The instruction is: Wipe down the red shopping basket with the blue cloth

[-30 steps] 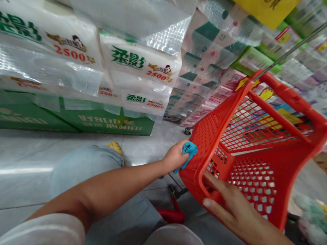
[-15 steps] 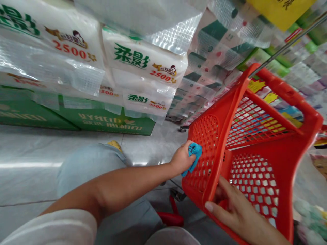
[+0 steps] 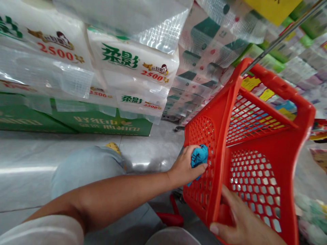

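In the head view, a red plastic shopping basket [image 3: 258, 141] with honeycomb holes stands tilted at the right, its handle at the top. My left hand [image 3: 185, 166] is closed around a blue cloth [image 3: 199, 157] with dark markings and presses it to the basket's outer perforated side. At the near rim, my right hand [image 3: 242, 217] grips the basket, thumb on the outside and fingers inside the wall. Those fingertips are partly hidden by the rim. The basket's interior shows only its bare red walls.
White tissue packs [image 3: 135, 63] are stacked on the left above green cartons [image 3: 102, 120]. More wrapped packs [image 3: 204, 64] stand behind the basket. A metal rod [image 3: 283, 37] crosses the upper right. Below are the grey tiled floor [image 3: 143, 146], my knee and a red part [image 3: 170, 217] under the basket.
My left hand has moved slightly right and down with the cloth along the basket side, its fingers spreading flatter over it. The right hand keeps its hold. The view has shifted a little.
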### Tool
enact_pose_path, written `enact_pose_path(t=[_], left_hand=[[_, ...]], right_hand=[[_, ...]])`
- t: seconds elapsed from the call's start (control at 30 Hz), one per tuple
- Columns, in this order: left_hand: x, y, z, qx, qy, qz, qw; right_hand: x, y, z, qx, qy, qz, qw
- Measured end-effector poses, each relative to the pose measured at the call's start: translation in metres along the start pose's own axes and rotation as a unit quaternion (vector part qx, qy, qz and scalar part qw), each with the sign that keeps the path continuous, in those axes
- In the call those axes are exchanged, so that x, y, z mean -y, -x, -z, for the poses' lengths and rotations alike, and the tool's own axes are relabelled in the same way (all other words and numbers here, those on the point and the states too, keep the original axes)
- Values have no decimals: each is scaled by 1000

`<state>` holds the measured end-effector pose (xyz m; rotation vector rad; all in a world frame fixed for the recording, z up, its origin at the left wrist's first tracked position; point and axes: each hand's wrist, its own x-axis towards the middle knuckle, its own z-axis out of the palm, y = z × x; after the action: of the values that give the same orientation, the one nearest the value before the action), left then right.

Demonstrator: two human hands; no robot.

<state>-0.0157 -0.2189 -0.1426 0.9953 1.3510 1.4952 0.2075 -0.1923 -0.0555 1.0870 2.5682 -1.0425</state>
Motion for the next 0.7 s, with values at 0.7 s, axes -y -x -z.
enact_pose_path(t=[0.7], left_hand=[[7,-29,-6,-45,65,53,995]], right_hand=[[19,8,-1,-75,53,8,996]])
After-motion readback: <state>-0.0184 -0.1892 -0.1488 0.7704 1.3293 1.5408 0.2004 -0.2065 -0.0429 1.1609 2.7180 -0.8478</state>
